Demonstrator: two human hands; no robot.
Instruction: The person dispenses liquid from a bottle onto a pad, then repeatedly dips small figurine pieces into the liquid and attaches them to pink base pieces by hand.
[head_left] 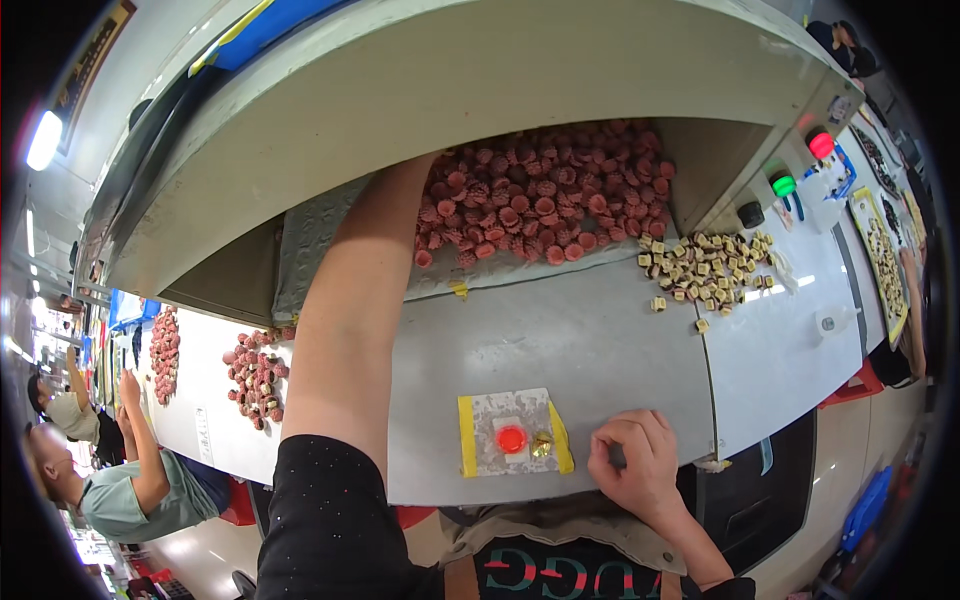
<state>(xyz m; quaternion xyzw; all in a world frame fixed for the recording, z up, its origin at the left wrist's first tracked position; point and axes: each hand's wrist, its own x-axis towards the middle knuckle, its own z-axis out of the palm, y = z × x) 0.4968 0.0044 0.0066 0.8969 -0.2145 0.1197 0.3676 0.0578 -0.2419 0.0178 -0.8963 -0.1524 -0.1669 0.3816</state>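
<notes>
My left arm reaches far forward under a grey hood, and my left hand is hidden there beside a big heap of small pink round parts (545,195). My right hand (632,460) rests on the grey bench near its front edge, fingers curled, nothing visible in it. Just left of that hand lies a small grey pad with yellow tape edges (480,440). On the pad sit one red round part (511,439) and a small brass-coloured piece (541,444).
A pile of small tan cube-like parts (705,268) lies at the right of the bench. Red (821,144) and green (783,184) buttons sit on the hood's right side. More pink parts (255,375) lie on the left table, where another person (120,490) sits.
</notes>
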